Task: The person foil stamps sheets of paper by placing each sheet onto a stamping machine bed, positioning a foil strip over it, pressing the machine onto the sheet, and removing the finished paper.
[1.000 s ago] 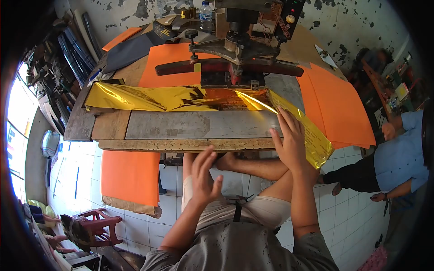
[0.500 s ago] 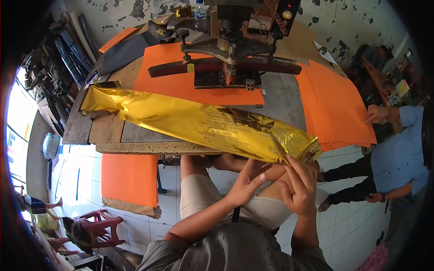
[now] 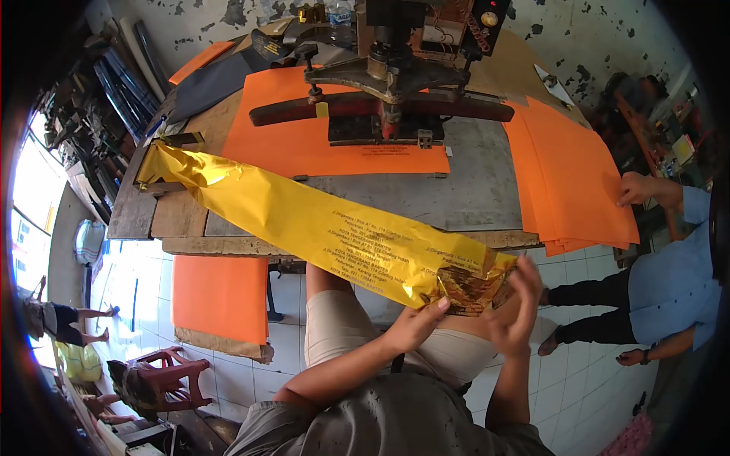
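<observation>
A long strip of gold foil (image 3: 304,220) with printed text stretches from a holder (image 3: 169,186) at the table's left side to past the front edge. My left hand (image 3: 418,323) pinches the foil's lower edge near its crumpled right end, thumb on top. Beside that end my right hand (image 3: 518,308) is raised with fingers apart, touching or very near the foil. Behind the strip, a printed orange sheet (image 3: 289,125) lies on the table under the press (image 3: 388,83). The press head stands above the sheet.
Orange sheets (image 3: 566,167) are stacked at the table's right, with a co-worker's hand (image 3: 641,188) at their edge. Another orange stack (image 3: 219,296) sits low at the front left. A red stool (image 3: 171,380) stands on the floor. A bottle (image 3: 340,15) is at the back.
The foil has swung from across the press toward me, uncovering the orange sheet. My left hand has come up and taken its edge. The co-worker's hand has reached the right stack.
</observation>
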The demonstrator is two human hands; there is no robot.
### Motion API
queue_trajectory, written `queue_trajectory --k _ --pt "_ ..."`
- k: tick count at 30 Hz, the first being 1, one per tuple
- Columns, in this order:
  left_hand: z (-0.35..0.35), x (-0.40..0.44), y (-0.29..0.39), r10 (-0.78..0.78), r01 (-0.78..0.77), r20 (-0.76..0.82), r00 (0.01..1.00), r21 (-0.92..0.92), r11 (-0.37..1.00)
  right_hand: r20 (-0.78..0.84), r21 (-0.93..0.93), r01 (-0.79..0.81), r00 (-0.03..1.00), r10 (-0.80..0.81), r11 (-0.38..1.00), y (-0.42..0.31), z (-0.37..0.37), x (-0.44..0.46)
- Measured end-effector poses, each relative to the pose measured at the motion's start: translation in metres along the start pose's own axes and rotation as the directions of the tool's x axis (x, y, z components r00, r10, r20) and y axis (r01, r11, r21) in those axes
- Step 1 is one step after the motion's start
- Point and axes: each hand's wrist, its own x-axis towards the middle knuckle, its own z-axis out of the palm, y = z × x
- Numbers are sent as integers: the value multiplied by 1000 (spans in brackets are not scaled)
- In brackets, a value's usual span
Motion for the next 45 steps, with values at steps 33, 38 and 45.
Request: queue_trajectory --k 33,38,45 --pt "-78 -159 135 653 -648 -80 753 79 757 857 457 -577 490 -161 677 -7 -83 42" --pt "-62 -172 201 736 -715 -5 677 237 658 873 466 -573 423 -243 674 -13 -63 42" --pt "-80 -190 229 862 -845 -69 502 174 506 911 411 -603 273 -308 683 -9 -28 23"
